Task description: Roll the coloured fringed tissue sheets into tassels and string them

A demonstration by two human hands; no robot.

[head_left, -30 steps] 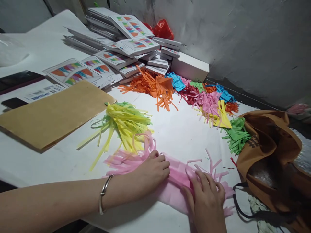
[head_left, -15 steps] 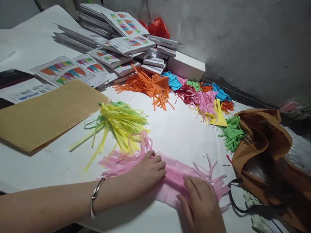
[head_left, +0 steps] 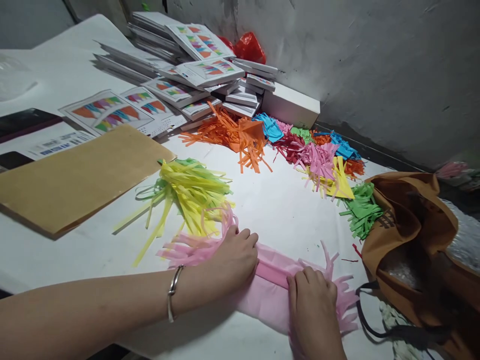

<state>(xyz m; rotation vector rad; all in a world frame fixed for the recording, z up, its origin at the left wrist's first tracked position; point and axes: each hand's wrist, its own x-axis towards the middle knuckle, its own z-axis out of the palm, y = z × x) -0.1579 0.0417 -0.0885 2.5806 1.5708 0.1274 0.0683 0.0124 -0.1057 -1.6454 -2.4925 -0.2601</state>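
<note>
A sheet of pink tissue paper (head_left: 262, 302), cut into fringe at both ends, lies on the white table with a darker folded strip along its middle. My left hand (head_left: 237, 257), a silver bangle at its wrist, is closed on the fold near the left fringe, fingertips partly hidden. Toward the right fringe my right hand (head_left: 313, 300) is closed too, its bent fingers pinching the same fold. Just beyond my left hand lies a bunch of yellow and green fringed tissue paper (head_left: 193, 192), touching the pink fringe.
Fringed tissue bunches in orange (head_left: 251, 137), pink (head_left: 318, 156) and green (head_left: 362, 212) curve along the back. Stacked printed packets (head_left: 210, 70) and a white box (head_left: 290, 105) stand behind. A brown envelope (head_left: 86, 182) lies left. A brown bag (head_left: 407, 220) sits right.
My right hand has moved up onto the fold, and its fingers have closed on the pink paper. The left hand stays on the fold, its fingers more curled. The whole view has shifted slightly.
</note>
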